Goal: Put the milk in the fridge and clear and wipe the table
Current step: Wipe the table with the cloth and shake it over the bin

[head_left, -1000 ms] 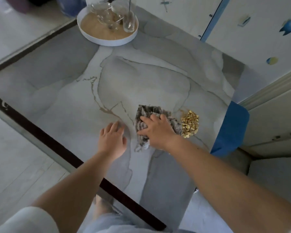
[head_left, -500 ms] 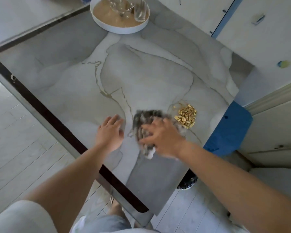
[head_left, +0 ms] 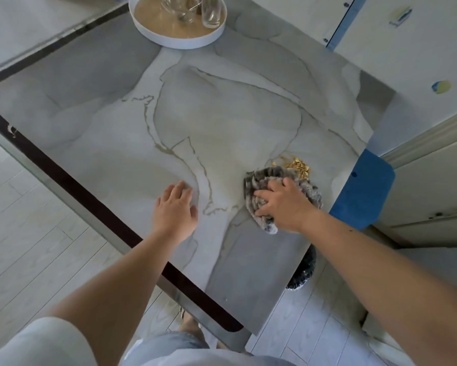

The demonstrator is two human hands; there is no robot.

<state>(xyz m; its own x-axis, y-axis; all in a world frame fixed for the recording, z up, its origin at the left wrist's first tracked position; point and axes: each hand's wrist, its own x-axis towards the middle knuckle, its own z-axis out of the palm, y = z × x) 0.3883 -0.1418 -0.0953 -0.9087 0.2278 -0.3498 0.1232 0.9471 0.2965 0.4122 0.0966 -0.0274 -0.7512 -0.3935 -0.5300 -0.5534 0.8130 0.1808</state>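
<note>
Looking down on a marble table (head_left: 222,114) mid-wipe. Pressing a bunched grey cloth (head_left: 264,178) onto the top with the right hand (head_left: 282,204), fingers bent over its folds and gripping them. Bracing with the left hand (head_left: 175,207), laid palm down on bare marble to the left of the cloth, fingers straight and close together, holding nothing. Touching the cloth's far edge, a small heap of golden crumbs (head_left: 298,166), partly tucked under it. Just right of the cloth, a blue corner guard (head_left: 364,191) on the table edge. Nearer than the cloth, under that edge, part of a dark bin (head_left: 302,273) on the floor. Far beyond the cloth, at the opposite end, a round white tray (head_left: 179,42) holding clear glasses (head_left: 211,11). No milk anywhere in view, so probably put away already; judged to be well into the wiping stage. To finish well: reach past the crumbs, set the cloth down behind them and draw the heap toward the near edge in one slow stroke, with firm, even pressure to avoid scattering. Cup the left hand under the edge, or aim for the bin, to catch the fall. Then fold to a clean face and go over the remaining marble.
</note>
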